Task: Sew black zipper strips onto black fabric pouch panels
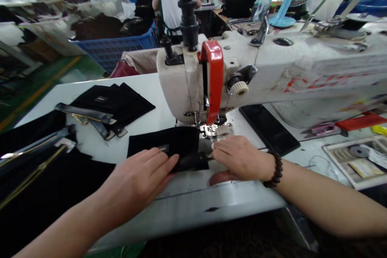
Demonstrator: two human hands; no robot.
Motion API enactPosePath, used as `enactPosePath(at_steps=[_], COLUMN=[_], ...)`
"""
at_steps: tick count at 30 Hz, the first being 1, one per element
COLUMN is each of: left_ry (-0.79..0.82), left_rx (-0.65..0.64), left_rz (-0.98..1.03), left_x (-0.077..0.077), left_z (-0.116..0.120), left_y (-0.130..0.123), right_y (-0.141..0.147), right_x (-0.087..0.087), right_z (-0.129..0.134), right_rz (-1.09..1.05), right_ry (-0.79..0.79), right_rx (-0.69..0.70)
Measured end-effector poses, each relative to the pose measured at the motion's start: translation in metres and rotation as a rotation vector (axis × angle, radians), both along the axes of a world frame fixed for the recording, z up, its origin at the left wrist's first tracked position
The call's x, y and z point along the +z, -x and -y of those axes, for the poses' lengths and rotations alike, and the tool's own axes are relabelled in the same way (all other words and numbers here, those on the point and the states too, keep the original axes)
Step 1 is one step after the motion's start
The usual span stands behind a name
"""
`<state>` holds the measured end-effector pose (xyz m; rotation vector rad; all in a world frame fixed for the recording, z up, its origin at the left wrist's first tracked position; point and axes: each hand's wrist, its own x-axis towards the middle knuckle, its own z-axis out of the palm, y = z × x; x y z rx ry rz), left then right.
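A black fabric piece [165,139] with a small label lies at the sewing machine [193,84], its right edge by the presser foot [211,130]. My left hand [148,169] is closed over the near side of this piece, fingers together and thumb low at its edge. A dark strip [193,162] runs along the near side, from my left fingers toward the right. My right hand [238,157], with a beaded bracelet [274,169] at the wrist, is just in front of the presser foot. Its fingertips are bent together at the strip's right end; what they pinch is hidden.
Black labelled pieces [99,98] and zipper strips [87,115] lie at left, beside more black fabric [60,181]. A phone [269,129], pink snips [325,130] and a parts tray [359,161] are at right. Behind stand a blue crate [117,50] and a seated person [172,0].
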<state>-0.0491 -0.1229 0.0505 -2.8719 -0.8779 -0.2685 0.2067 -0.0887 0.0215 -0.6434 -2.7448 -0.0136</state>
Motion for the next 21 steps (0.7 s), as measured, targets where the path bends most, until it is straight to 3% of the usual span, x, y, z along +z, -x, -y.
enactPosePath(at_steps=[5,8,13,21], left_ry=[0.101,0.171,0.128,0.116], left_rx=[0.005,0.071,0.128,0.113], left_rz=[-0.086,-0.019,0.063,0.016], left_x=[-0.009,-0.010,-0.022,-0.036], left_z=[0.018,0.006,-0.018,-0.015], left_y=[-0.026,-0.035,-0.049,-0.055], right_y=[0.007,0.009,0.005,0.004], right_x=[0.002,0.000,-0.001,-0.001], right_z=[0.016,0.020,0.019,0.017], right_rz=[0.073,0.113,0.041,0.113], right_ry=[-0.076,-0.079,-0.107,-0.038], right_rx=[0.052,0.143,0.185,0.218])
